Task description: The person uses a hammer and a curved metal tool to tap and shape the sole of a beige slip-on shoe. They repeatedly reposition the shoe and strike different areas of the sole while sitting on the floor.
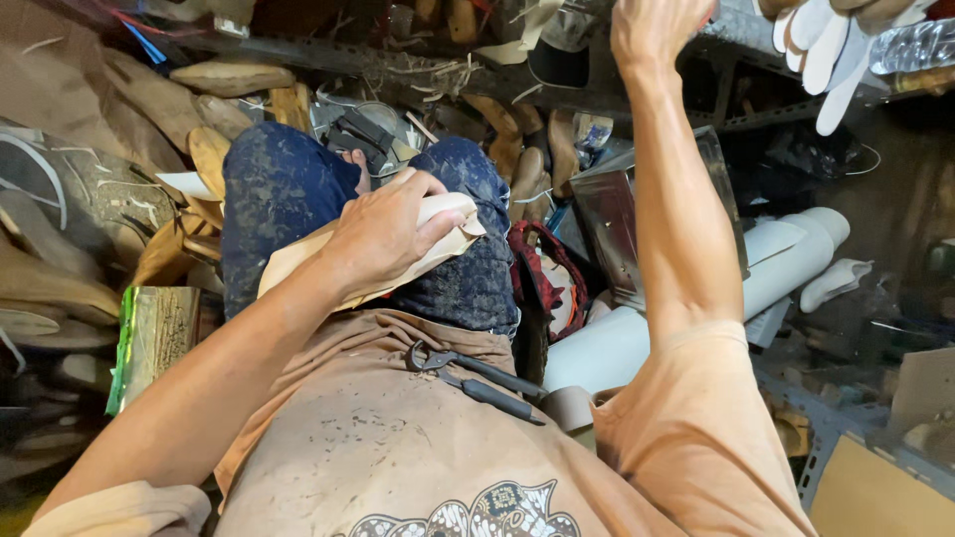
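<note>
Gripping a tan leather piece (298, 264) against your lap, your left hand (383, 234) was curled shut around it. Pliers (476, 380) lay on your shirt. Your right hand (657, 28) reached up to the shelf (726, 35); its grip couldn't be told.

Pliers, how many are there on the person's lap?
1. The black pliers lie on the tan shirt, below the left hand, which holds a tan leather piece. More could be hidden in the clutter around.
</note>
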